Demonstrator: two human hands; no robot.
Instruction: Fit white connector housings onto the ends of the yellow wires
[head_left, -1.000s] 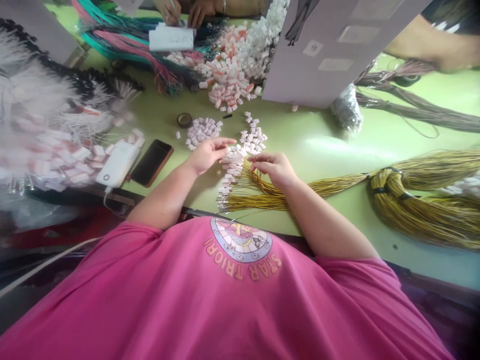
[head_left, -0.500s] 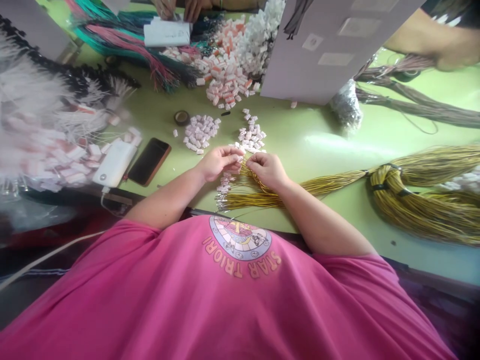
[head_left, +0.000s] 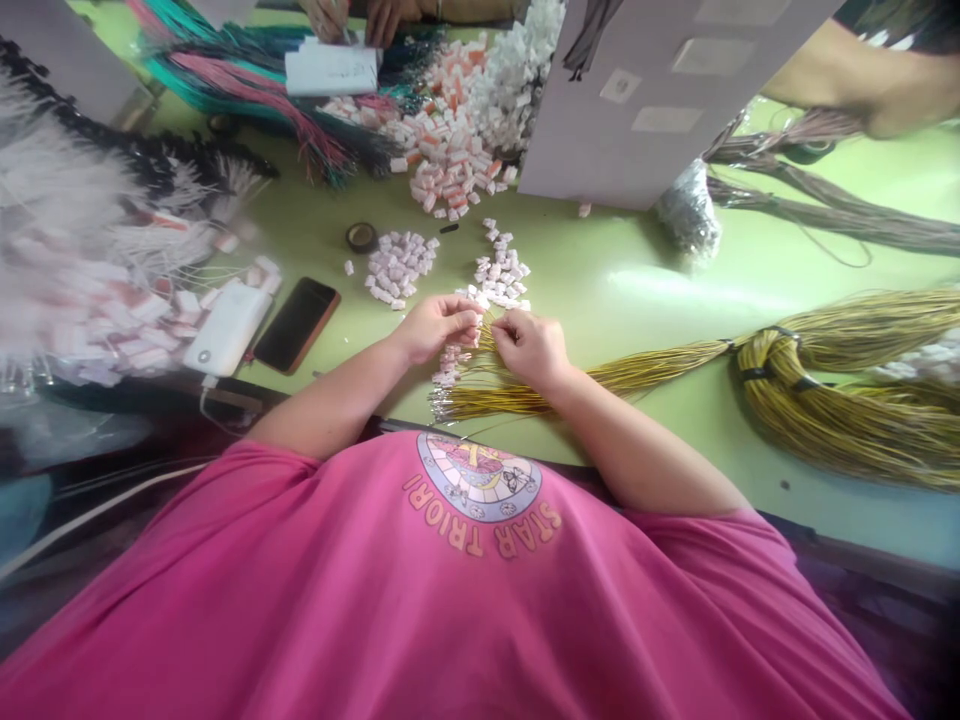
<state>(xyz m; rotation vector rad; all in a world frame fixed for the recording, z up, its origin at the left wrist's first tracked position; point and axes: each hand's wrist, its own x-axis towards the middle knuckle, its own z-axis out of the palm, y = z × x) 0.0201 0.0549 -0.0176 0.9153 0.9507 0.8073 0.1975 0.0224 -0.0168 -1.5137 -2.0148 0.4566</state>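
Over the near part of the table, my left hand (head_left: 442,327) pinches a small white connector housing between thumb and fingertips. Close beside it on the right, my right hand (head_left: 529,347) is closed in a pinch on a thin yellow wire; the wire's end is too small to make out. Beneath both hands runs a bundle of yellow wires (head_left: 622,372), its metal-tipped ends (head_left: 441,402) fanned out to the left. Several wires there carry pinkish-white connectors (head_left: 452,362). Just beyond my fingers lies a loose pile of white connectors (head_left: 502,275).
Another connector pile (head_left: 401,265) sits near a tape roll (head_left: 361,237). At left are a phone (head_left: 297,325), a white power bank (head_left: 229,328) and blurred connector heaps. A grey panel (head_left: 637,100) stands upright behind. Other people's hands (head_left: 384,18) work at the back. Coiled yellow wires (head_left: 780,375) lie right.
My right hand has shifted slightly, its wrist turned a little and its fingers curled more. My left hand stays nearly in place. The view has drifted slightly.
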